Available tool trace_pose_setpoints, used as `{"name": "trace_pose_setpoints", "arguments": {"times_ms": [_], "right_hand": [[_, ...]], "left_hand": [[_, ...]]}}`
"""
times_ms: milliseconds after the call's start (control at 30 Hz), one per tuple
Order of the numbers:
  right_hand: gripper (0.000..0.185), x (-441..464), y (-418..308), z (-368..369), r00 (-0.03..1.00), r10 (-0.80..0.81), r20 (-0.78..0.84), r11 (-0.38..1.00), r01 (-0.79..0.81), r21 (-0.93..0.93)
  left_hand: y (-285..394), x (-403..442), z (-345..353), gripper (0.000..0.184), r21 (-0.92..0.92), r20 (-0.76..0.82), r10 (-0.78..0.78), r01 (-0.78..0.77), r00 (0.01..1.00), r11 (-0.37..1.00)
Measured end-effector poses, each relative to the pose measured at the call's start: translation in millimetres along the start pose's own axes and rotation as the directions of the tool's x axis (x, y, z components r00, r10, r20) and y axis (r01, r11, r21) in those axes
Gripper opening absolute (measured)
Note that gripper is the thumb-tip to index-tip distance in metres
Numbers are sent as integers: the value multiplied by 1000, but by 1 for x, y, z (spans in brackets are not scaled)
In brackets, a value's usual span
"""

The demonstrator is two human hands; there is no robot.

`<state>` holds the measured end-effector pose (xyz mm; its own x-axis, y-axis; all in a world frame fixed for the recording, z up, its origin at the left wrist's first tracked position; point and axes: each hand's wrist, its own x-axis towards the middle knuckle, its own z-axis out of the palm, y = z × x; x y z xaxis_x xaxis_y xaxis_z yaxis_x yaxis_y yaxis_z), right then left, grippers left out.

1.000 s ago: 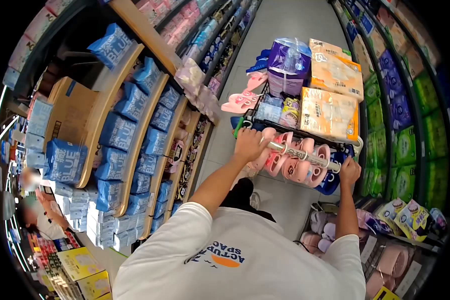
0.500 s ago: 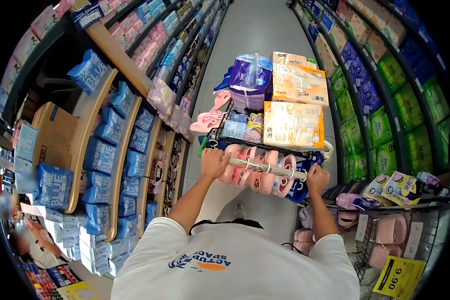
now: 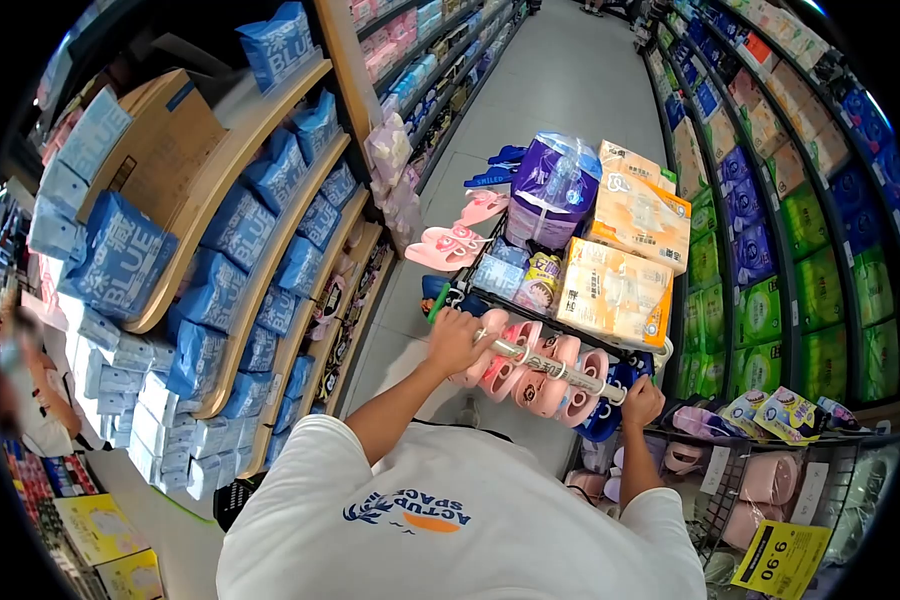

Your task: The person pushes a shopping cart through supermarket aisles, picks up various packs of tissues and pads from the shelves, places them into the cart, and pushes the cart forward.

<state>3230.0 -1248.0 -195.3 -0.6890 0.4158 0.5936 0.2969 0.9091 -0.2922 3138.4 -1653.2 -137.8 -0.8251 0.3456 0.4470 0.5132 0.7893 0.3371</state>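
My left hand (image 3: 457, 342) is wrapped round the left end of the shopping cart handle (image 3: 588, 382), and my right hand (image 3: 642, 402) grips its right end. Pink slippers (image 3: 545, 385) hang in a row along the handle, with blue slippers (image 3: 600, 418) close to my right hand. In the cart stand a purple pack (image 3: 555, 190) and orange-and-white tissue packs (image 3: 615, 290). A small yellow-and-purple packet (image 3: 540, 280) lies beside a light blue pack (image 3: 497, 274). More pink slippers (image 3: 442, 247) hang on the cart's left side, a blue pair (image 3: 495, 178) beyond them.
Shelves with blue packs (image 3: 240, 230) and a cardboard box (image 3: 165, 145) stand on the left. Green packs (image 3: 760, 310) fill the right shelf. A wire rack with a yellow price sign (image 3: 782, 558) is close on my right. Another person (image 3: 45, 400) stands far left. The aisle floor (image 3: 560, 70) runs ahead.
The view has turned, so the cart and both hands appear further right and slightly lower. The left shelf looks nearer. Both hands keep their grip on the handle.
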Motion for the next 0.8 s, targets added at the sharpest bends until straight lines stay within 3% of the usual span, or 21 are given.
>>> {"name": "trace_pose_setpoints", "arguments": {"times_ms": [267,333,733,800], "right_hand": [[35,-46,-6,-28,997,-2,74,1000,2,-12],[39,-62,-7,-32,993,0,117,1000,3,-26],[42,-133,-34,-77,997,14,77,1000,-14,-6],[43,-144,-14,-68,991,32,133,999,-26,-43]], "left_hand": [[-1,-61,-30,32,-102,-3,17,-17,1000,995],[-1,-78,-38,33,-92,-69,54,-61,996,994],[-4,-162,-71,31,-167,-105,55,-72,993,983],[-7,-171,-75,32,-146,-107,43,-59,993,987]]}}
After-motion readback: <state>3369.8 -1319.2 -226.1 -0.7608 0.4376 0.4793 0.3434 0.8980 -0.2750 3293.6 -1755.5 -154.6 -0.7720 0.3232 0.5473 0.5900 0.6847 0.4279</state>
